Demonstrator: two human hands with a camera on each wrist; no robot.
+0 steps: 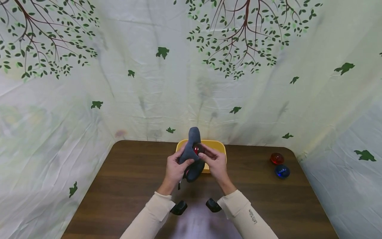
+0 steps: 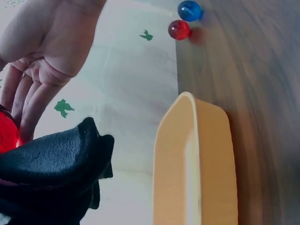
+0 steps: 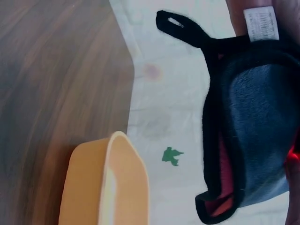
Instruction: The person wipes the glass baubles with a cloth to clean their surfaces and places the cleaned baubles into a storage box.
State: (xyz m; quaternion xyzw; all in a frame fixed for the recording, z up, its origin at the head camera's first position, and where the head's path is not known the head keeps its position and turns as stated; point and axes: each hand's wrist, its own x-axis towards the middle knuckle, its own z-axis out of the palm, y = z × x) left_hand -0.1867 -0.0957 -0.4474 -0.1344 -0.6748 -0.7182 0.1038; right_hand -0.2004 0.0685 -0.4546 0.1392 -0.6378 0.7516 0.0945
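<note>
My left hand (image 1: pixel 176 167) grips a folded blue-grey cloth (image 1: pixel 187 154) with black edging and a pinkish inner side. A hanging loop (image 3: pixel 180 28) and a white label (image 3: pixel 261 23) stick out from its edge. My right hand (image 1: pixel 216 162) holds a shiny red ball (image 1: pixel 197 148) between thumb and fingers, up against the cloth. In the left wrist view, the red ball (image 2: pixel 7 133) shows at the left edge beside the right hand's fingers. Both hands are raised in front of a yellow bin (image 1: pixel 219 146), and the cloth hides part of it.
On the brown table (image 1: pixel 134 186), a second red ball (image 1: pixel 277 158) and a blue ball (image 1: pixel 282 171) lie side by side at the right. Behind the table hangs a pale sheet (image 1: pixel 143 83) printed with branches and leaves. The bin stands by the far edge.
</note>
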